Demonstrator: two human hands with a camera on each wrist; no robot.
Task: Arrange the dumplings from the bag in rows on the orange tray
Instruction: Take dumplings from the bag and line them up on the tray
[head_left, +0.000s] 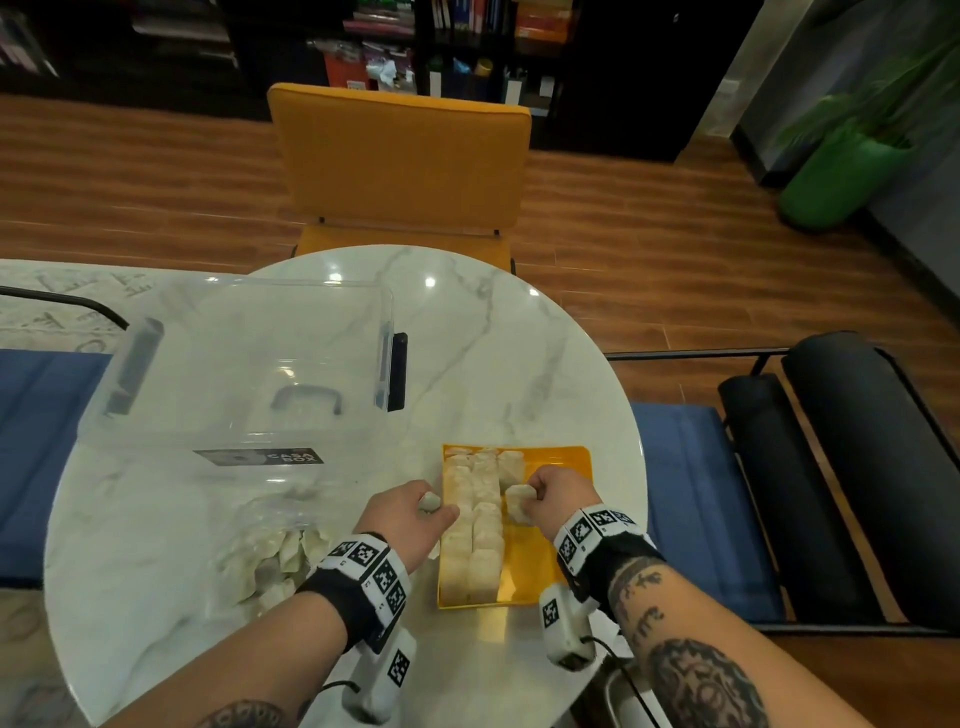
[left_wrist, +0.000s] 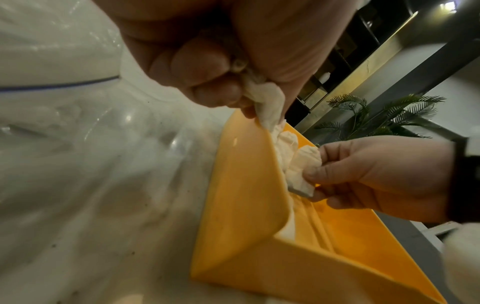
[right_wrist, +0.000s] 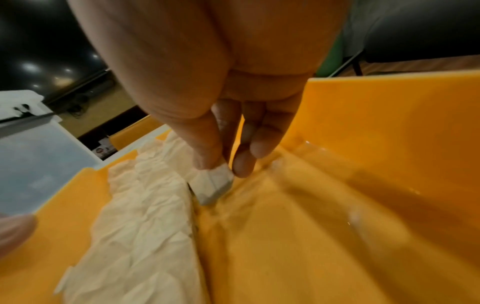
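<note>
The orange tray (head_left: 550, 561) lies on the marble table in front of me, with two full rows of pale dumplings (head_left: 475, 525) along its left side and one more dumpling (head_left: 511, 464) starting a third row at the far end. My right hand (head_left: 550, 491) pinches a dumpling (head_left: 517, 501) low over the tray, just right of the rows; the right wrist view shows that dumpling (right_wrist: 213, 183) close to the tray floor (right_wrist: 311, 236). My left hand (head_left: 410, 512) grips another dumpling (head_left: 430, 501) beside the tray's left wall (left_wrist: 244, 185). The clear bag (head_left: 270, 556) of dumplings lies left.
A clear plastic storage box (head_left: 244, 374) stands on the table's left half, behind the bag. An orange chair (head_left: 400, 166) sits across the table. The round table's edge (head_left: 639, 467) runs just right of the tray. The tray's right half is bare.
</note>
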